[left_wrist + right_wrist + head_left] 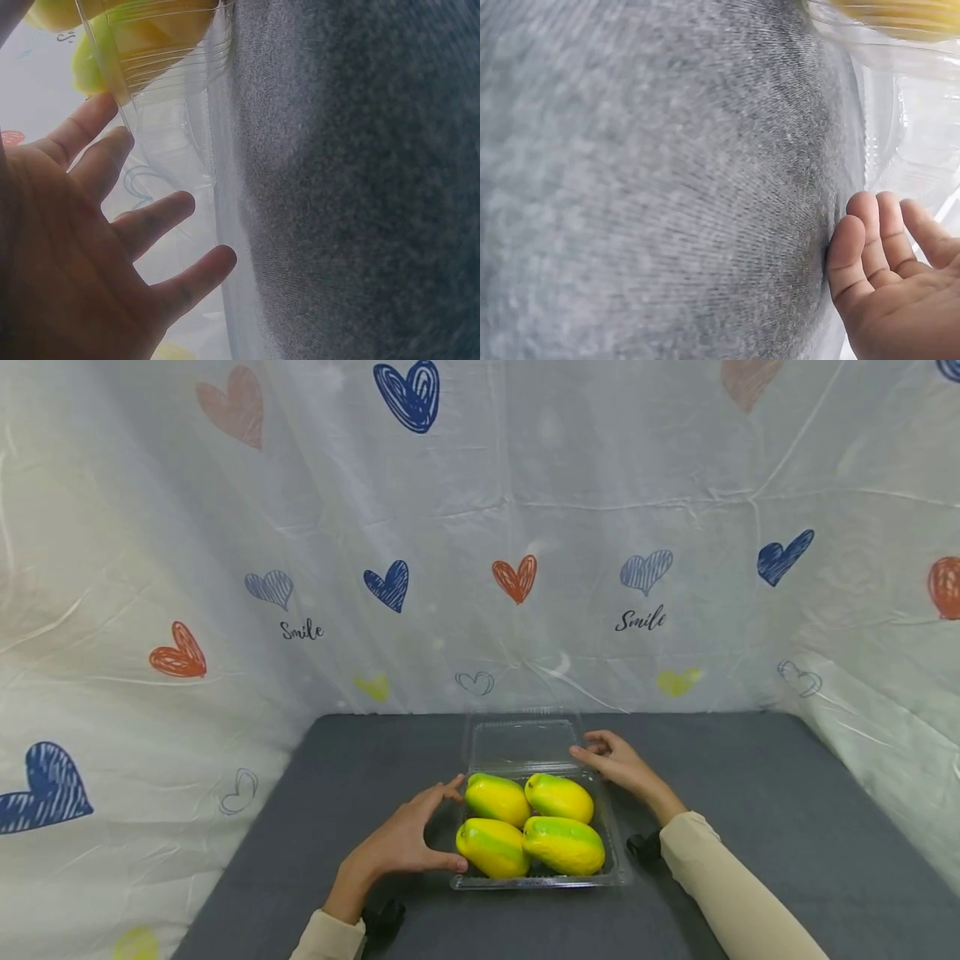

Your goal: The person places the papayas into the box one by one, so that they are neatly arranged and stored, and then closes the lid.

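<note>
Several plump yellow-and-green fruits (pixel 564 845), shaped like mangoes or papayas, lie in two rows inside a clear plastic clamshell box (pixel 540 883). Its transparent lid (pixel 525 743) is hinged back, away from the person. My left hand (pixel 408 837) is at the box's left side, thumb near the front corner and fingers spread. In the left wrist view, two fingertips (pixel 120 135) meet the box's rim while the other fingers point past it. By the lid's right edge is my right hand (pixel 618 764), its fingers (pixel 862 217) gently bent, with nothing seen between them and the thumb.
A dark grey cloth (pixel 360 752) covers the table under the box. Behind and at both sides hangs a pale curtain (pixel 570 527) printed with hearts and the word Smile. Black straps (pixel 643 847) show at the wrists, below cream sleeves (pixel 731 885).
</note>
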Motion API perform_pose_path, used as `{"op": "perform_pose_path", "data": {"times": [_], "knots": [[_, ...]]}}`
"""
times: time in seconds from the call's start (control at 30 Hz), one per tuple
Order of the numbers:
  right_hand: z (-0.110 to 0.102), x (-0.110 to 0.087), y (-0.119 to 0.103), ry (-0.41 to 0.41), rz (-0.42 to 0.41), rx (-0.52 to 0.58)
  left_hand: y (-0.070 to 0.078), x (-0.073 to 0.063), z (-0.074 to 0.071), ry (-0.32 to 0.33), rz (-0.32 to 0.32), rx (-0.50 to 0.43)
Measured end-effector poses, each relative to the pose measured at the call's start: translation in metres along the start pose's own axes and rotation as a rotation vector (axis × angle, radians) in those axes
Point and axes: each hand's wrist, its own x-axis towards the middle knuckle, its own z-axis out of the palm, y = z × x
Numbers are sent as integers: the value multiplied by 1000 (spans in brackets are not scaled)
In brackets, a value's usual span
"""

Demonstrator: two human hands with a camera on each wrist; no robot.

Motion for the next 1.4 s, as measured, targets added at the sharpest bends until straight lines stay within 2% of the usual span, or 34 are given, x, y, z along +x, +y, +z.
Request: {"op": "perform_pose_path", "data": {"times": [0.33,0.6,1.0,1.23,1.4], "knots": [[1,7,-2,3,35,9,-1,0,-1,1,8,2],[4,5,-4,30,8,27,-2,-2,1,-12,-4,-10],[-2,3,-6,151,-119,46,-1,0,1,-4,7,-14],[-6,-1,-11,174,-189,123,-3,0,1,14,23,4],[-7,-2,-13,203,-226,114,-3,1,1,18,29,19]]}}
